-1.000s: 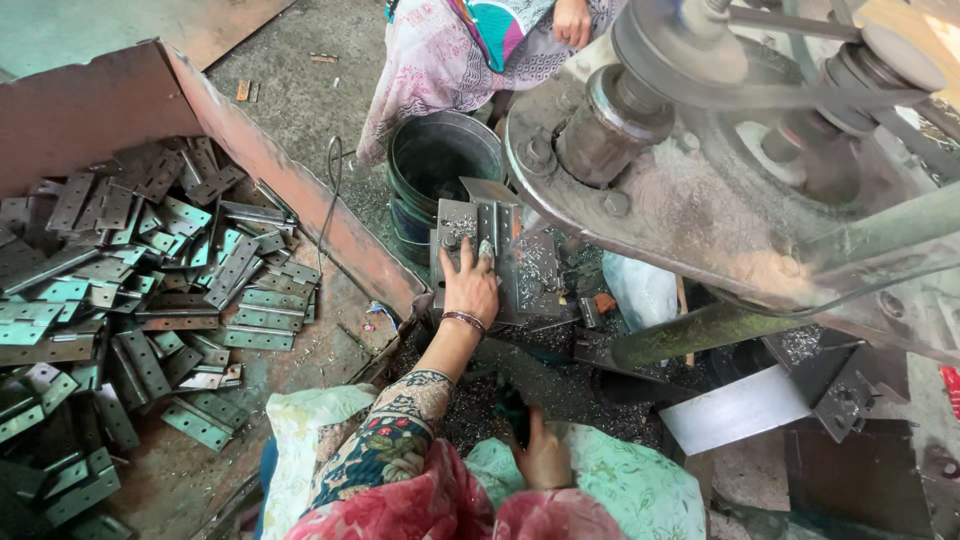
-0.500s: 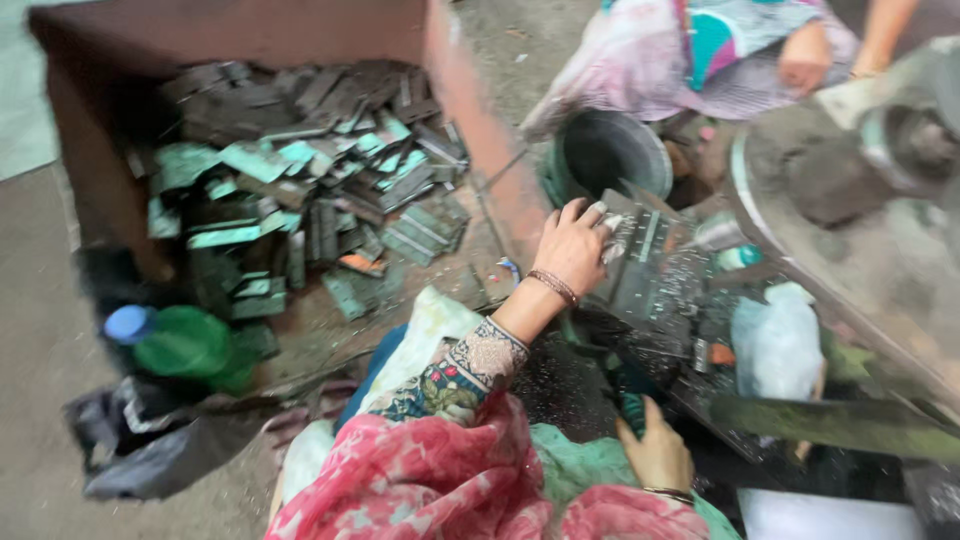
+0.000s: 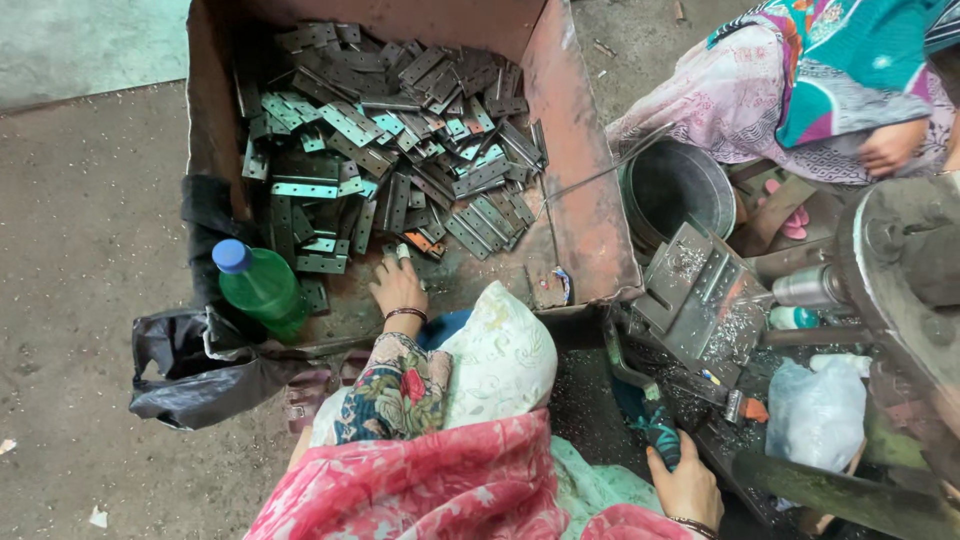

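In rusty tray [image 3: 585, 200]: left hand [image 3: 398, 287] released, fingertips touching metal plates [image 3: 400, 150]; right hand [image 3: 685, 485] grasping lever handle [image 3: 655, 430].

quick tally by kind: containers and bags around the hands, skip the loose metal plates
Rusty metal bin holding the plates: 1
Green plastic bottle with blue cap: 1
Round metal bucket: 1
Black plastic bag: 1
Clear plastic bag: 1
Total: 5
The left hand rests in the bin, at the edge of the plate pile; right hand grips a handle.

Left hand [image 3: 398, 285] reaches forward; right hand [image 3: 688, 488] grips low.
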